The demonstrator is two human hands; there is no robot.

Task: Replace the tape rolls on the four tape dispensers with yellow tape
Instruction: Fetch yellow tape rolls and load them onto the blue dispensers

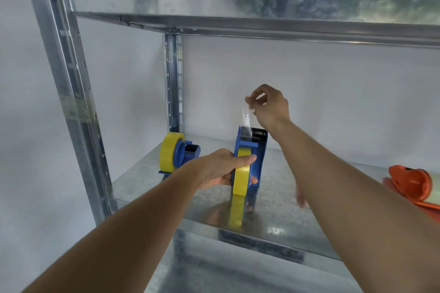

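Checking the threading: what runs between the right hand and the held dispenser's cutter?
Head view: a clear strip of tape stretches from the right hand to the blue dispenser.

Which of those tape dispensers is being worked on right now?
The middle blue dispenser: the left hand grips it while the right hand pulls its tape end upward. The other blue dispenser and the orange one sit untouched.

No readable text, label, brand, number or sign shows anywhere.
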